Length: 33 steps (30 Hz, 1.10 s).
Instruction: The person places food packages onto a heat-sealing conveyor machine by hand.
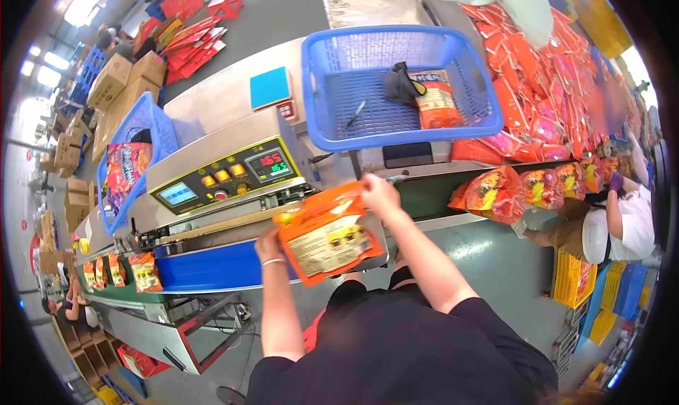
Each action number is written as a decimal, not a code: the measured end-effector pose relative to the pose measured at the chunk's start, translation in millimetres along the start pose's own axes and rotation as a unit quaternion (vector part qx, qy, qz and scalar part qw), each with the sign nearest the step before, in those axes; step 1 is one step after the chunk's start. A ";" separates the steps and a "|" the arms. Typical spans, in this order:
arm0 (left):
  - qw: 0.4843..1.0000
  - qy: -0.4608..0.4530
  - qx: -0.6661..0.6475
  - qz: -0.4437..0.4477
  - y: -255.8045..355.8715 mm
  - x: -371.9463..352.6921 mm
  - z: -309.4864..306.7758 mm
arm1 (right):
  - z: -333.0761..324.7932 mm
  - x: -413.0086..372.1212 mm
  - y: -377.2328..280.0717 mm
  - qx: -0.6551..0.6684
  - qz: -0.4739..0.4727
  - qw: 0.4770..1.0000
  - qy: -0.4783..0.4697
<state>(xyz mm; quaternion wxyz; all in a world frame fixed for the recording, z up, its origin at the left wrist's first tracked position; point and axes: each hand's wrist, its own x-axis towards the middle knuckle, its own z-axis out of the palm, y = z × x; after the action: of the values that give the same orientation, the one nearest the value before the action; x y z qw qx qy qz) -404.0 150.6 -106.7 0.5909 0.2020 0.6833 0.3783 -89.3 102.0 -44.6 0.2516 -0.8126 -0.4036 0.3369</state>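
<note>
An orange printed food pouch is held tilted in front of my body, its cream label panel facing up. My left hand grips its left edge, with the fingers partly hidden by the pouch. At the top right corner, my right hand is closed on the pouch. Just beyond it stands a band sealing machine with a lit control panel and red and green digits. The blue belt of the machine runs to the left of the pouch.
A blue basket behind the belt holds an orange pouch and a dark cloth item. Filled bags line the right conveyor; smaller pouches stand at left. Red bags are heaped back right. A co-worker stands at the right.
</note>
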 end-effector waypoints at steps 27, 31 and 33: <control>0.914 -0.387 0.005 0.124 25.5 -197.2 125.0 | -222.5 -100.8 43.9 0.360 -0.172 0.916 0.040; 0.977 -0.208 -0.047 0.025 9.3 -111.9 105.0 | -145.4 -38.5 42.8 0.234 -0.011 0.972 0.034; 0.987 -0.149 -0.050 -0.034 -0.7 -80.6 103.0 | -97.9 -11.3 68.9 0.200 0.002 0.978 0.064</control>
<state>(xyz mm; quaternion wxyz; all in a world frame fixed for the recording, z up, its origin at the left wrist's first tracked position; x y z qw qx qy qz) -287.2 120.4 -56.0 0.7082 0.2030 0.5738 0.3577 12.7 41.6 -24.3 0.4337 -0.7663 -0.3098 0.3588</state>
